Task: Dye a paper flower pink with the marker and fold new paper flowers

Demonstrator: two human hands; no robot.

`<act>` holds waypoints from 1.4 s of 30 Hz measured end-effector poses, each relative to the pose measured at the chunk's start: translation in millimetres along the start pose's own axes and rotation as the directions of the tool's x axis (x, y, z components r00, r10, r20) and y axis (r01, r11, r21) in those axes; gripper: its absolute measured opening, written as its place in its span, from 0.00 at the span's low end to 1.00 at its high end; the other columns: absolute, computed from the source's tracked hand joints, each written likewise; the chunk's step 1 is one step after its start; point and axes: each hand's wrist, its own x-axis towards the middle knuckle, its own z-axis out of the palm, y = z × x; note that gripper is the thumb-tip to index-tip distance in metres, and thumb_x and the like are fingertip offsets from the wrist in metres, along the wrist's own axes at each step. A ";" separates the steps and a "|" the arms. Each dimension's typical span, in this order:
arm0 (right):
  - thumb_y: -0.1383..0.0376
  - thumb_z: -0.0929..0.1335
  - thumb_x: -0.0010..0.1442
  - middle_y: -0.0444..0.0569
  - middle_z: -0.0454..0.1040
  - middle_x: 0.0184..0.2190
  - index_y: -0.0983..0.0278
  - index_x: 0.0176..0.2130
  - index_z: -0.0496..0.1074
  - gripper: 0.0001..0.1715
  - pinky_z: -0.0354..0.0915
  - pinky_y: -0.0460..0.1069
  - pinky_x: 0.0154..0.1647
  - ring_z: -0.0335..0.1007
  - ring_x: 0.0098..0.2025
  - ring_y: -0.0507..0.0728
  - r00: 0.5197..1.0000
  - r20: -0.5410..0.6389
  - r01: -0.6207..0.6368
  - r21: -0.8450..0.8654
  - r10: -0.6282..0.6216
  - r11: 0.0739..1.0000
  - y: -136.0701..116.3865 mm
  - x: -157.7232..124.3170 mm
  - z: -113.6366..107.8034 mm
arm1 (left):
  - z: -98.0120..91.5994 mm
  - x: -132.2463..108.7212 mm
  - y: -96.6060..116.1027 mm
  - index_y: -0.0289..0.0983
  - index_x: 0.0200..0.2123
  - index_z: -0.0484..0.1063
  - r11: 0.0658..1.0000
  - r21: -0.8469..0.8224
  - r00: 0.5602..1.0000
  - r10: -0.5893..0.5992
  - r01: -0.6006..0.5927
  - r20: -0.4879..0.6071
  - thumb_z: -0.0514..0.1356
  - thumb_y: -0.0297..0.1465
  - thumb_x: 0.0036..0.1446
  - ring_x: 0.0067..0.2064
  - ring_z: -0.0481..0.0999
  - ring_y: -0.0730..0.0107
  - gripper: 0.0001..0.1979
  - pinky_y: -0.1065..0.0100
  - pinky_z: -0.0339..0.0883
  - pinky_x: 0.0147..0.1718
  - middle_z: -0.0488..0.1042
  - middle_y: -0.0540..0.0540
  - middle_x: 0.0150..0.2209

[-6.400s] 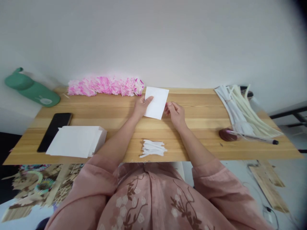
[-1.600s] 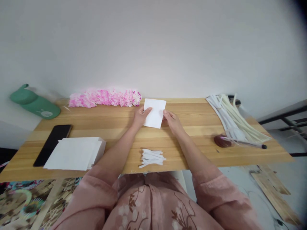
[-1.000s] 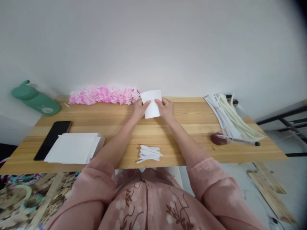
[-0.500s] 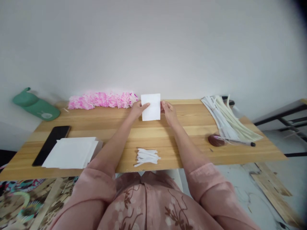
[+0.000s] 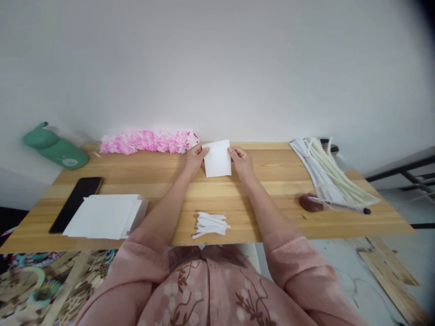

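A small white sheet of paper (image 5: pixel 218 159) is held up over the back of the table, between my two hands. My left hand (image 5: pixel 196 158) pinches its upper left corner, thumb in front. On the other side, my right hand (image 5: pixel 241 160) grips the upper right edge between thumb and fingers. I cannot tell whether the sheet is a single or folded layer. Closer to me, a small bundle of white strips (image 5: pixel 211 223) lies near the table's front edge. A stack of white paper (image 5: pixel 102 216) rests to the left of my left forearm.
A black phone (image 5: pixel 75 203) lies partly under the paper stack. Behind it is a green bottle (image 5: pixel 56 147). Pink-and-white ruffled flowers (image 5: pixel 149 141) line the wall. At right are white and cream strips (image 5: pixel 329 170), a dark red round object (image 5: pixel 311 203) and a pen (image 5: pixel 350 208).
The paper has come slightly lower and tilted. My right hand has moved onto its edge, and my left thumb has shifted toward the corner. The view has shifted a little.
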 end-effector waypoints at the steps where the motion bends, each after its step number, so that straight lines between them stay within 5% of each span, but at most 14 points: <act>1: 0.50 0.69 0.53 0.43 0.71 0.26 0.63 0.33 0.74 0.19 0.63 0.46 0.30 0.63 0.28 0.50 1.000 -0.006 -0.003 0.005 0.003 1.000 -0.7 0.0 0.1 | 0.4 -0.2 1.0 0.34 0.32 0.72 1.000 -0.001 1.000 -0.012 0.012 -0.008 0.66 0.43 0.46 0.22 0.65 0.78 0.17 0.75 0.55 0.19 0.71 0.52 0.23; 8: 0.49 0.70 0.52 0.43 0.73 0.30 0.61 0.43 0.73 0.24 0.65 0.47 0.32 0.66 0.30 0.51 1.000 -0.001 0.023 -0.003 -0.023 1.000 3.7 5.4 -1.8 | -0.3 -1.2 4.5 0.34 0.29 0.70 0.999 0.012 0.998 -0.050 0.050 0.029 0.67 0.40 0.45 0.22 0.65 0.79 0.16 0.76 0.55 0.19 0.70 0.53 0.22; 17: 0.52 0.70 0.53 0.43 0.73 0.30 0.62 0.37 0.73 0.17 0.63 0.46 0.31 0.65 0.29 0.50 0.999 0.011 0.034 0.007 -0.034 0.999 3.8 4.3 -4.3 | 0.9 -3.6 8.7 0.35 0.28 0.69 0.998 0.015 0.994 -0.068 0.067 0.082 0.66 0.36 0.46 0.22 0.65 0.78 0.12 0.75 0.58 0.20 0.68 0.53 0.22; 24: 0.57 0.68 0.55 0.41 0.70 0.27 0.60 0.38 0.72 0.12 0.61 0.46 0.30 0.62 0.28 0.50 0.995 0.012 0.097 0.012 -0.097 0.995 4.1 3.8 -4.3 | -3.8 -2.5 9.2 0.37 0.37 0.73 0.998 0.025 0.995 -0.067 0.065 0.077 0.62 0.33 0.51 0.21 0.64 0.78 0.10 0.76 0.55 0.19 0.67 0.54 0.22; 42: 0.62 0.65 0.55 0.42 0.70 0.27 0.60 0.34 0.70 0.06 0.64 0.47 0.32 0.64 0.28 0.50 0.992 0.045 0.116 -0.038 -0.114 0.993 4.7 1.4 -2.4 | -6.2 -2.8 7.4 0.39 0.28 0.65 0.992 -0.109 0.997 -0.060 0.065 0.054 0.59 0.28 0.46 0.23 0.60 0.77 0.04 0.75 0.53 0.22 0.61 0.54 0.23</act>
